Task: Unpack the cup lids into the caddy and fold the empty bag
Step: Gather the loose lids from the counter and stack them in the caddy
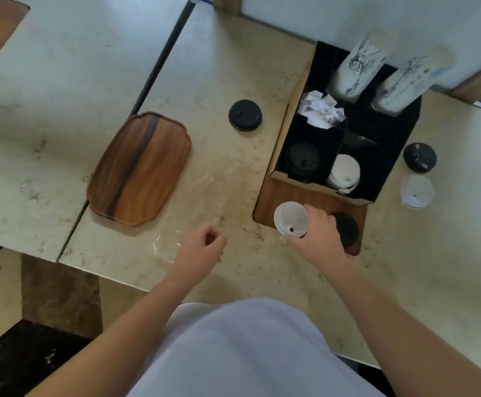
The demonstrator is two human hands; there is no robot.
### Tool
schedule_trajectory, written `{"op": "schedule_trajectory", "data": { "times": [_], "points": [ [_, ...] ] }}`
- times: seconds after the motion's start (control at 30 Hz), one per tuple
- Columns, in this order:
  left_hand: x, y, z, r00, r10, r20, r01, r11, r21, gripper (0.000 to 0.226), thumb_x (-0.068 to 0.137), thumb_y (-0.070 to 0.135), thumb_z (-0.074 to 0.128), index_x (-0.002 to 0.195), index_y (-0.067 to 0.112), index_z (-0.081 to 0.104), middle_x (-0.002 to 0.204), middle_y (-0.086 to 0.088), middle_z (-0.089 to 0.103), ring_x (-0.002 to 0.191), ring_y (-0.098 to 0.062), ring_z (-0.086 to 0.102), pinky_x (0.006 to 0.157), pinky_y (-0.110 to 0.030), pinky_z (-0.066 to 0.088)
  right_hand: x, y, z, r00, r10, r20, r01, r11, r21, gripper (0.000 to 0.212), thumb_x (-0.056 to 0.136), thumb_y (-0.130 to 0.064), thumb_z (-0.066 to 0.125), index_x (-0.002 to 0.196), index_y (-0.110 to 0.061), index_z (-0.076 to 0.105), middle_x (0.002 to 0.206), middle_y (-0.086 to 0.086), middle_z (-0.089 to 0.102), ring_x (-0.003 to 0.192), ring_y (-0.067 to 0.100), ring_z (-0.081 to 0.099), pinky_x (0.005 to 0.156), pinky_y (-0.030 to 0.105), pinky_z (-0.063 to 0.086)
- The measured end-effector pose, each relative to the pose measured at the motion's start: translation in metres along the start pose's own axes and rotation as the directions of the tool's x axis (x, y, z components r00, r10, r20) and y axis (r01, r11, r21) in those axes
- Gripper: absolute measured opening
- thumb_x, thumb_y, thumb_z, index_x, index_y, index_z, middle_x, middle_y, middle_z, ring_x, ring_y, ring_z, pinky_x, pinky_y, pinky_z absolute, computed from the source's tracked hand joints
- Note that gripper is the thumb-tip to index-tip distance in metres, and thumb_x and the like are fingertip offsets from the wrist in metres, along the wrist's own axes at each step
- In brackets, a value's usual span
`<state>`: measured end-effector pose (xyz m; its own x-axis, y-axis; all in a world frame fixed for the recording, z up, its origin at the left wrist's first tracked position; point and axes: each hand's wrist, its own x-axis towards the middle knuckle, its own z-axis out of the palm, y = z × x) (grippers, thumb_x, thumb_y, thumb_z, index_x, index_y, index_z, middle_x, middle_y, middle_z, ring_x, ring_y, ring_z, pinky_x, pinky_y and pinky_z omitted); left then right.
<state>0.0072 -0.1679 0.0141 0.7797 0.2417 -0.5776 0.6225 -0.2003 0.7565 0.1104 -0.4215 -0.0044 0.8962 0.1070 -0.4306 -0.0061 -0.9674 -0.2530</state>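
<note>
Unpacking step: right hand (318,229) grasped round white plastic cup lid (290,218), left hand (205,245) loosely curled, holding nothing; next move, seemingly, black compartmented caddy (382,167).

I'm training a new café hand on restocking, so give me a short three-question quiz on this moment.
1. True or false: the right hand holds a black lid.
2. Which front compartment of the caddy holds the stacked white lids: A) its left, B) its right?
3. What fills the compartment just behind the stacked black lids?

Key
1. False: it holds a white lid; the left hand holds no lid.
2. B.
3. Crumpled white paper.
</note>
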Motion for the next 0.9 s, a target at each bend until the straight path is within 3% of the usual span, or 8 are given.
{"op": "schedule_trajectory", "data": {
  "times": [0.1,0.2,0.37,0.5,0.6,0.67,0.77,0.9],
  "points": [
    [0.022,0.024,0.029,0.982,-0.045,0.183,0.037,0.998,0.046,0.011,0.091,0.028,0.058,0.089,0.018,0.063,0.084,-0.003,0.072,0.071,-0.016,0.071,0.066,-0.036,0.059,0.005,0.001,0.012,1.000,-0.010,0.009,0.010,0.999,-0.038,0.089,0.079,-0.057,0.075,0.149,-0.019,0.035,0.143,0.004,0.048,0.129,0.031,0.041,0.098,0.047,0.041],
    [0.041,0.038,0.050,0.964,-0.141,0.226,0.139,0.990,0.025,0.015,0.089,0.027,0.058,0.097,0.016,0.063,0.094,-0.008,0.071,0.078,-0.021,0.071,0.069,-0.036,0.061,0.010,-0.001,0.019,1.000,-0.007,-0.026,0.006,0.999,-0.036,0.093,0.075,-0.059,0.074,0.150,-0.022,0.033,0.144,0.002,0.046,0.128,0.031,0.039,0.097,0.048,0.040],
    [0.046,0.051,0.080,0.953,-0.274,0.131,0.285,0.955,-0.079,0.020,0.087,0.027,0.057,0.103,0.015,0.058,0.094,-0.010,0.066,0.073,-0.024,0.064,0.065,-0.037,0.054,0.008,-0.004,0.018,0.994,0.004,-0.113,-0.005,1.000,-0.007,0.090,0.075,-0.064,0.070,0.145,-0.017,0.040,0.139,0.005,0.049,0.127,0.029,0.041,0.098,0.046,0.040],
    [0.041,0.066,0.097,0.929,-0.367,0.053,0.368,0.894,-0.257,0.044,0.089,0.047,0.060,0.117,0.013,0.057,0.099,-0.010,0.068,0.075,-0.022,0.063,0.058,-0.034,0.051,-0.007,-0.005,-0.005,0.968,-0.018,-0.250,0.067,0.980,0.188,0.089,0.070,-0.065,0.074,0.140,-0.017,0.047,0.132,0.004,0.052,0.122,0.026,0.045,0.097,0.042,0.042],
    [0.042,0.086,0.109,0.869,-0.346,0.352,0.489,0.708,-0.510,0.060,0.086,0.061,0.063,0.113,0.008,0.072,0.098,-0.015,0.077,0.076,-0.026,0.075,0.069,-0.043,0.061,-0.021,0.005,-0.028,0.954,-0.035,-0.298,0.132,0.941,0.311,0.094,0.064,-0.073,0.071,0.138,-0.018,0.051,0.129,0.000,0.055,0.119,0.022,0.047,0.099,0.042,0.043],
    [0.041,0.101,0.121,0.795,-0.250,0.552,0.576,0.598,-0.557,0.067,0.086,0.068,0.059,0.119,0.011,0.074,0.115,-0.016,0.075,0.094,-0.031,0.074,0.082,-0.044,0.057,-0.025,0.018,-0.042,0.967,-0.046,-0.250,0.133,0.930,0.342,0.095,0.063,-0.073,0.071,0.139,-0.020,0.051,0.130,-0.002,0.055,0.120,0.021,0.046,0.101,0.044,0.042],
    [0.043,0.119,0.145,0.716,-0.144,0.683,0.615,0.592,-0.521,0.076,0.090,0.071,0.049,0.131,0.010,0.066,0.136,-0.017,0.064,0.115,-0.033,0.066,0.089,-0.042,0.056,-0.028,0.040,-0.058,0.977,-0.047,-0.208,0.115,0.938,0.327,0.093,0.063,-0.071,0.072,0.140,-0.023,0.049,0.131,-0.006,0.053,0.121,0.019,0.042,0.102,0.042,0.040],
    [0.044,0.131,0.181,0.690,-0.155,0.707,0.642,0.583,-0.498,0.070,0.092,0.063,0.052,0.137,0.011,0.061,0.138,-0.015,0.063,0.111,-0.031,0.067,0.077,-0.038,0.058,-0.028,0.076,-0.073,0.968,-0.091,-0.234,0.178,0.906,0.384,0.085,0.063,-0.060,0.083,0.134,-0.022,0.055,0.121,-0.012,0.054,0.114,0.015,0.046,0.101,0.033,0.038]
  ]
}}
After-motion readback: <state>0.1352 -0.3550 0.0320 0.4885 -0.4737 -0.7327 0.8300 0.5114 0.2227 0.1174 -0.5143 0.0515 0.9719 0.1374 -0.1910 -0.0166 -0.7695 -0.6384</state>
